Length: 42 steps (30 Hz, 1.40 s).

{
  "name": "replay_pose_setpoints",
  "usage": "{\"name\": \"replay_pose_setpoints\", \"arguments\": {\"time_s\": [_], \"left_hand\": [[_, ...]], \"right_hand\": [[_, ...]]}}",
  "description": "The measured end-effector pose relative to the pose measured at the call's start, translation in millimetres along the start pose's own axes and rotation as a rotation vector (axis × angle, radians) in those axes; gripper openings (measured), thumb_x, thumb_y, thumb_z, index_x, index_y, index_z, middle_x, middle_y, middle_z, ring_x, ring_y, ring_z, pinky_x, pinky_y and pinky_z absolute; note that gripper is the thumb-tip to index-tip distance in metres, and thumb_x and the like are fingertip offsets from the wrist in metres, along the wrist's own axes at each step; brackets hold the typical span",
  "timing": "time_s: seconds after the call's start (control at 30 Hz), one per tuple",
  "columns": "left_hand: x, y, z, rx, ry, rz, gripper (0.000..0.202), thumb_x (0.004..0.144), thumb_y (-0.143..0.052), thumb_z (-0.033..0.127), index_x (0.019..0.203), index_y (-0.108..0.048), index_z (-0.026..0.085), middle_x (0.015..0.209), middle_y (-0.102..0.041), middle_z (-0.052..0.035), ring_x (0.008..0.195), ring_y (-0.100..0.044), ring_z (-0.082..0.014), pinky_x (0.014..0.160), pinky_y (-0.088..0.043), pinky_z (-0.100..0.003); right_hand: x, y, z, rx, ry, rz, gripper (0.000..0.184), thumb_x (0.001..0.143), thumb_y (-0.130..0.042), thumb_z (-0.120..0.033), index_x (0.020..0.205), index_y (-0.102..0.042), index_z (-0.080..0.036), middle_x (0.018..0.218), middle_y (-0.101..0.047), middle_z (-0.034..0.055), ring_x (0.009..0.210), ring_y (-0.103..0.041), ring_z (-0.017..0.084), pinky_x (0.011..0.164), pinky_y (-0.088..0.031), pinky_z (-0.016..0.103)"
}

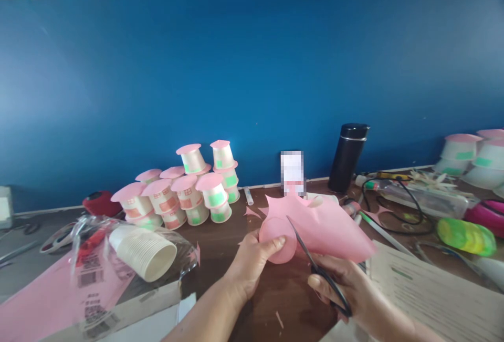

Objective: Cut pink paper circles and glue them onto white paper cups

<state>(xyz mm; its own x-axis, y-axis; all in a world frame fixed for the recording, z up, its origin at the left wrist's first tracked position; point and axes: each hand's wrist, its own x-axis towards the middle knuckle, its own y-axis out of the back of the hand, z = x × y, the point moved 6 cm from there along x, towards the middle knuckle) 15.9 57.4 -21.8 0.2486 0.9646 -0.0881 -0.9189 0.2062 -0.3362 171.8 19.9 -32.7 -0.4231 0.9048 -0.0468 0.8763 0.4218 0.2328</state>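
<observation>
Near the middle of the table, my left hand pinches a pink paper circle, thumb on top. The circle lies against a larger pink paper sheet with curved cut-outs along its edge; whether the two are still joined I cannot tell. My right hand is closed round the handles of black-handled scissors. Their blades point up and left, at the circle's right edge, over the pink sheet. Small pink paper scraps lie behind my left hand.
Stacked paper cups with pink paper tops stand at left against the blue wall. A sleeve of white cups lies in front. At right are a black flask, a printed sheet, cables and a yellow-green container.
</observation>
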Motion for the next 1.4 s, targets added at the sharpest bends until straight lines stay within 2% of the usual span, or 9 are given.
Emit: {"name": "replay_pose_setpoints", "arguments": {"time_s": [0.2, 0.53, 0.83, 1.1, 1.4], "left_hand": [[1, 2.0, -1, 0.011, -0.003, 0.009, 0.032, 0.073, -0.073, 0.028, 0.098, -0.069, 0.008, 0.089, -0.072, -0.0134, 0.086, -0.065, -0.0278, 0.087, -0.046, -0.042], [2, 0.0, 3, -0.045, -0.061, -0.025, 0.030, 0.075, -0.072, 0.023, 0.100, -0.069, 0.008, 0.091, -0.072, -0.0133, 0.090, -0.064, -0.0276, 0.087, -0.046, -0.041], [1, -3.2, 3, -0.046, -0.040, -0.062, 0.028, 0.077, -0.069, 0.026, 0.099, -0.068, 0.008, 0.087, -0.072, -0.0126, 0.082, -0.065, -0.0250, 0.085, -0.047, -0.041], [3, -0.8, 1, -0.037, -0.040, -0.060, 0.028, 0.077, -0.070, 0.026, 0.098, -0.068, 0.008, 0.088, -0.072, -0.0129, 0.083, -0.065, -0.0254, 0.085, -0.047, -0.040], [4, 1.1, 2, -0.010, -0.036, -0.047, 0.030, 0.075, -0.071, 0.028, 0.098, -0.069, 0.009, 0.089, -0.072, -0.0121, 0.087, -0.065, -0.0271, 0.086, -0.047, -0.040]], "right_hand": [[1, 1, 1, -0.008, -0.007, 0.008, 0.036, 0.085, -0.060, -0.050, 0.072, -0.051, -0.017, 0.058, -0.041, -0.0066, 0.042, -0.036, 0.005, 0.035, -0.029, 0.016], [1, 0, -3, -0.030, 0.022, -0.014, 0.040, 0.087, -0.054, -0.054, 0.074, -0.054, -0.016, 0.057, -0.040, -0.0064, 0.042, -0.036, 0.004, 0.035, -0.028, 0.017], [-1, -1, 1, -0.038, 0.016, -0.021, 0.039, 0.089, -0.051, -0.054, 0.078, -0.054, -0.016, 0.057, -0.039, -0.0069, 0.042, -0.035, 0.004, 0.036, -0.027, 0.017], [0, -1, -3, -0.039, 0.001, -0.016, 0.042, 0.087, -0.052, -0.056, 0.079, -0.055, -0.016, 0.058, -0.041, -0.0063, 0.042, -0.036, 0.004, 0.036, -0.029, 0.017], [-1, -1, -9, -0.038, 0.009, -0.009, 0.042, 0.087, -0.052, -0.055, 0.080, -0.058, -0.014, 0.057, -0.037, -0.0071, 0.043, -0.035, 0.005, 0.037, -0.028, 0.017]]}}
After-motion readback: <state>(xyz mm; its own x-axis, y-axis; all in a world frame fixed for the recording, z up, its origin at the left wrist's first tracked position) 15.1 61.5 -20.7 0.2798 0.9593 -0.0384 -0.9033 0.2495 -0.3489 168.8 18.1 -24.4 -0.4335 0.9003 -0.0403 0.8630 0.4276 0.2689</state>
